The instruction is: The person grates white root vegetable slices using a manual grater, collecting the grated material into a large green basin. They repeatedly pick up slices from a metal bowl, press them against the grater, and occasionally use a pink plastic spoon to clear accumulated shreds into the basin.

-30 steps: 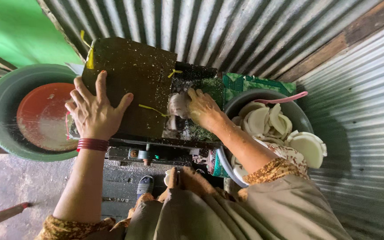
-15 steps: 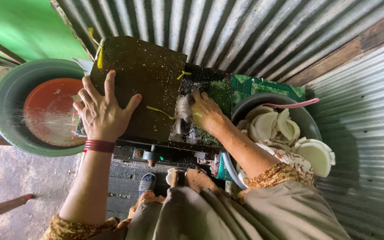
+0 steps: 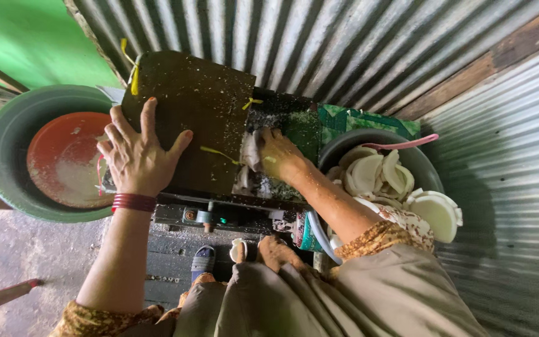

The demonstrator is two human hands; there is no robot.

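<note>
- Dark green metal cover [image 3: 188, 118] of a grating machine sits centre frame, flecked w/ white shreds; yellow ties at its edges.
- Left hand [image 3: 137, 156] lies flat on the cover's near-left part, fingers spread apart, palm down, nothing gripped; red bangles at the wrist.
- Right hand [image 3: 280, 156] is at the machine's opening just right of the cover, fingers curled together and clamped on a pale coconut piece [image 3: 249, 153], pressing it down into the grating slot.
- Change vs 1 s ago: left hand has slid a bit toward the cover's left edge, same flat brace; right hand stays at the same opening, piece still in its grip. Most of the apparent shift is head/camera movement.
- Judgement: grating is mid-run, not ending – same piece still being fed, brace hand unchanged.
- Grey basin [image 3: 419, 163] to the right, touching the machine side, holds more white coconut pieces [image 3: 375, 175]; a pink strip lies across its rim.
- Green tub [image 3: 7, 131] on the left holds an orange-red bowl [image 3: 63, 159] w/ some white shreds inside, just below the cover's left end.
- Corrugated sheet wall [image 3: 319, 43] behind & right; sandalled foot [image 3: 203, 259] on the floor below the machine.
</note>
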